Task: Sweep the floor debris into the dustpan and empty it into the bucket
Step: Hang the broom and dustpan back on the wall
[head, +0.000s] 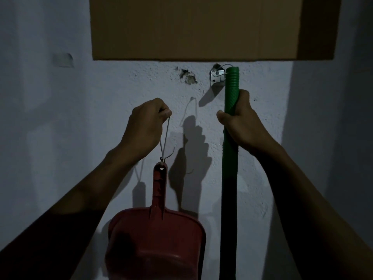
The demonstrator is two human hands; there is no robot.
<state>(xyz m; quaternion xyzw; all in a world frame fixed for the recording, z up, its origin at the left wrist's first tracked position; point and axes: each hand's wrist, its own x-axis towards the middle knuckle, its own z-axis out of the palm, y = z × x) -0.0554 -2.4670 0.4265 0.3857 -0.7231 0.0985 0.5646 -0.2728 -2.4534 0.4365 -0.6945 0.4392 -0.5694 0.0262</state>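
Note:
A red plastic dustpan (155,239) hangs by a thin loop of string (165,136) tied through the hole in its handle. My left hand (145,126) pinches the top of that loop in front of the wall. My right hand (240,126) grips the green ribbed broom handle (230,178), which stands upright close to the wall. The handle's top sits beside a small metal bracket (217,76), with a thin wire running from the tip toward it. The broom head, the debris and the bucket are out of view.
A pale rough wall (101,98) fills the view, chipped near the bracket. A brown cardboard sheet (201,27) covers its upper part. A darker side wall (353,138) meets it on the right. The light is dim.

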